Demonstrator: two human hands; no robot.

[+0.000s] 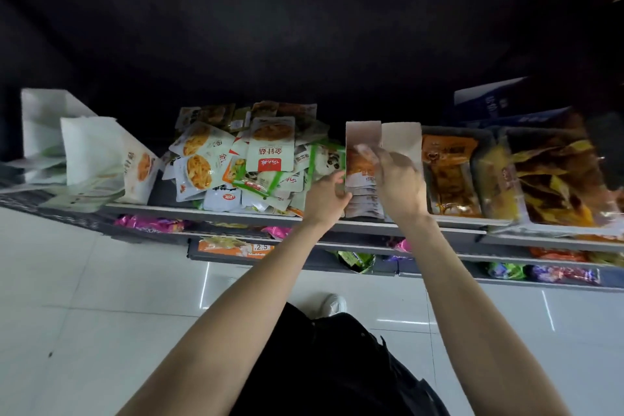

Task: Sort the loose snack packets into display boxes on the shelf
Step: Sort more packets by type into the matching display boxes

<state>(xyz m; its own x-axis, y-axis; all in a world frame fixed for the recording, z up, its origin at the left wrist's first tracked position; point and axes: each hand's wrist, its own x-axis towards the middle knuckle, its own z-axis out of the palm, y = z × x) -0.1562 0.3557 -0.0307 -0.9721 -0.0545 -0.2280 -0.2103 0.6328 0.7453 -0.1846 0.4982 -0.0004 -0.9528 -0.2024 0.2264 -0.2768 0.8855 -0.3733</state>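
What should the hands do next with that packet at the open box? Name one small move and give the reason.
Probably push the packet down to seat it in the row inside the display box. The right hand pinches it at the box's mouth, the left hand steadies the box's side, and the loose pile still waits beside it.

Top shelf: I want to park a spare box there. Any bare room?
Only one dark bare strip, between the tipped white display box and the loose packet pile. Rightward it is crowded: both hands work at the narrow box, then full trays.
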